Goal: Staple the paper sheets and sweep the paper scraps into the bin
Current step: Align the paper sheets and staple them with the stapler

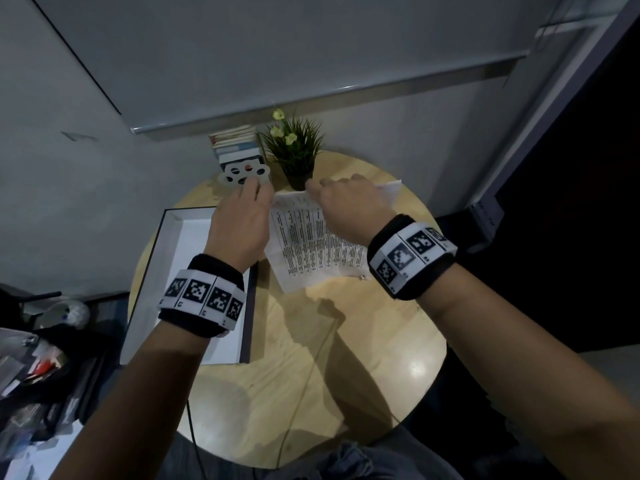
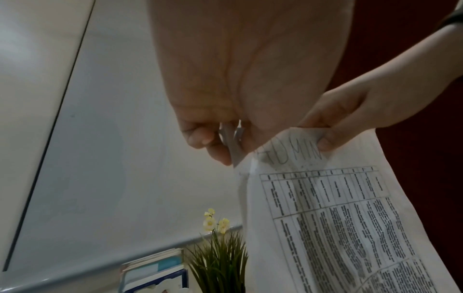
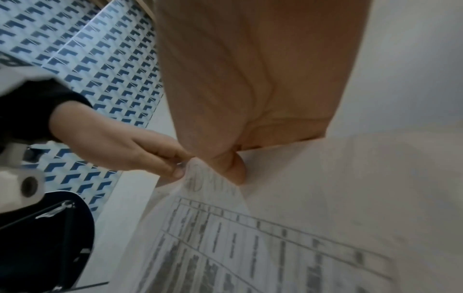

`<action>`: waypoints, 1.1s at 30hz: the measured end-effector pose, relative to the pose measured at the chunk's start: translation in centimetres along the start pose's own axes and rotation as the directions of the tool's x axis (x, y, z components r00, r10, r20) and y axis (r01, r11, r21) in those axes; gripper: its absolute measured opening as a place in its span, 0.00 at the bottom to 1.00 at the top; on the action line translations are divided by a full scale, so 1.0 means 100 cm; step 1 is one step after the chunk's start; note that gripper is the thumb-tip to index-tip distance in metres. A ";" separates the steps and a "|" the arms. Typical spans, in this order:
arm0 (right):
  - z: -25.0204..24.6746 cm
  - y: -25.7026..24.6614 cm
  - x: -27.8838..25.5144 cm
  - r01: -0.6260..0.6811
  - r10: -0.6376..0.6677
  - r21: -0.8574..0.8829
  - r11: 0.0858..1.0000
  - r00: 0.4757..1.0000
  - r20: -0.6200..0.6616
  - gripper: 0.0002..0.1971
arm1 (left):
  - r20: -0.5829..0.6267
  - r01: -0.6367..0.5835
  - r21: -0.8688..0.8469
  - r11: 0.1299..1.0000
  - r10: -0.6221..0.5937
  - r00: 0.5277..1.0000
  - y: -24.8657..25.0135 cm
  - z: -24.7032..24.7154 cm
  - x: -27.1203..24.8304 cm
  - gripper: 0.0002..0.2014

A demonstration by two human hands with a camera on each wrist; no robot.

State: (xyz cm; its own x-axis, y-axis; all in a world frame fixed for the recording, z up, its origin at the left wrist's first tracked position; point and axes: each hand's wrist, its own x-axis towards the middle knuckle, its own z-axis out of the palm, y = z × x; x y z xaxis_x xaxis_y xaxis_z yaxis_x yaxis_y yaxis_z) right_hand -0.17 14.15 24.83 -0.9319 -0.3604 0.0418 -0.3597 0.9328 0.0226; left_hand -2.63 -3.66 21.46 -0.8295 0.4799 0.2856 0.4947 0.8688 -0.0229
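Observation:
Printed paper sheets [image 1: 311,247] with a table of text hang tilted above the round wooden table [image 1: 311,358], their lower edge near its top. My left hand [image 1: 258,192] pinches the sheets' top left corner; the left wrist view shows its fingers [image 2: 200,138] curled round that grey corner. My right hand [image 1: 313,188] pinches the top edge just beside it, thumb [image 3: 235,168] on the printed side. In the left wrist view the sheets [image 2: 338,218] droop from the right hand [image 2: 323,136]. No stapler and no scraps show in any view.
A shallow white-lined box with a dark rim [image 1: 162,244] lies on the table's left. At the back stand a potted plant [image 1: 294,150], stacked books [image 1: 235,147] and a white palette-shaped object [image 1: 242,173]. A thin cable [image 1: 304,386] crosses the table. Clutter lies on the floor at left.

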 end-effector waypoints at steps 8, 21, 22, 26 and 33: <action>0.007 0.044 -0.024 -0.079 0.078 -0.047 0.996 0.997 -0.022 0.16 | -0.023 -0.060 -0.005 0.998 0.059 0.998 -0.002 -0.002 0.000 0.08; 0.007 0.047 -0.018 -0.047 0.044 -0.067 0.997 0.998 -0.045 0.14 | -0.016 -0.070 0.088 0.994 0.072 0.997 -0.012 0.001 0.000 0.07; 0.006 0.048 -0.018 -0.041 0.039 -0.063 0.997 0.998 -0.046 0.15 | -0.007 -0.066 0.081 0.994 0.067 0.998 -0.011 0.001 0.001 0.07; 0.001 0.049 -0.018 -0.040 0.038 -0.032 0.999 0.997 -0.066 0.17 | -0.063 -0.057 0.034 0.998 0.059 0.996 -0.012 -0.003 0.002 0.09; 0.005 0.058 -0.021 -0.090 0.067 0.213 0.973 0.991 0.116 0.13 | 0.081 0.300 -0.793 0.530 -0.397 0.914 -0.003 0.008 -0.020 0.26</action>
State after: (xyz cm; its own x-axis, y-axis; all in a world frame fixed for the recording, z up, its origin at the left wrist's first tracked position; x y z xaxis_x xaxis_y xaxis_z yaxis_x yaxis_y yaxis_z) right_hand -0.34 20.34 24.37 -0.9529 -0.2943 -0.0735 -0.2757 0.9413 -0.1946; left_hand -1.35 -4.79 20.17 -0.9757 0.1040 0.1926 0.2186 0.5075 0.8335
